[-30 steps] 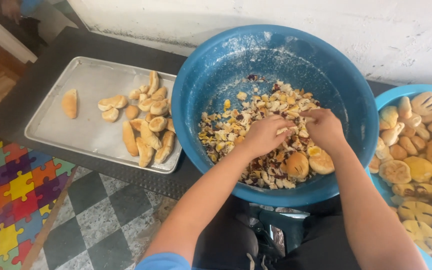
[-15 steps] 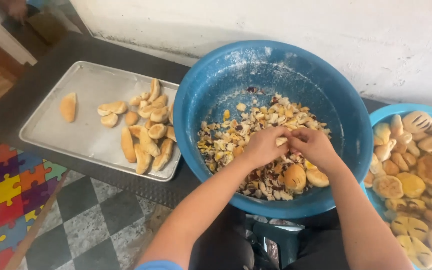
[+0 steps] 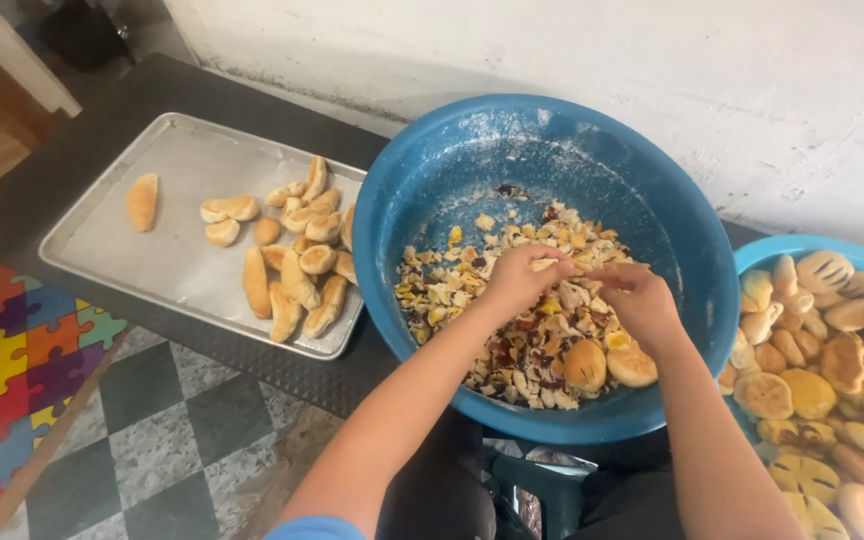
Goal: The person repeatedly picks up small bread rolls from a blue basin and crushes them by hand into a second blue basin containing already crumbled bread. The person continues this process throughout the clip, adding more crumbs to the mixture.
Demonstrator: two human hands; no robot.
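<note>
A big blue basin [image 3: 422, 200] holds several torn bread pieces [image 3: 472, 290] and two whole round buns [image 3: 585, 365]. Both my hands are inside it, above the pile. My left hand [image 3: 522, 278] and my right hand [image 3: 635, 298] pinch the same small piece of bread [image 3: 564, 266] between their fingertips, close together. The piece is mostly hidden by the fingers.
A metal baking tray [image 3: 162, 260] with several bread rolls [image 3: 297, 255] lies to the left on a dark counter. A second blue basin [image 3: 802, 245] full of whole buns stands at the right. A white wall is behind; checkered floor and a coloured puzzle mat [image 3: 2, 360] lie below left.
My hands have lifted slightly from the pile and drawn together on one piece of bread. The view has shifted a little, so the basin sits lower in the frame.
</note>
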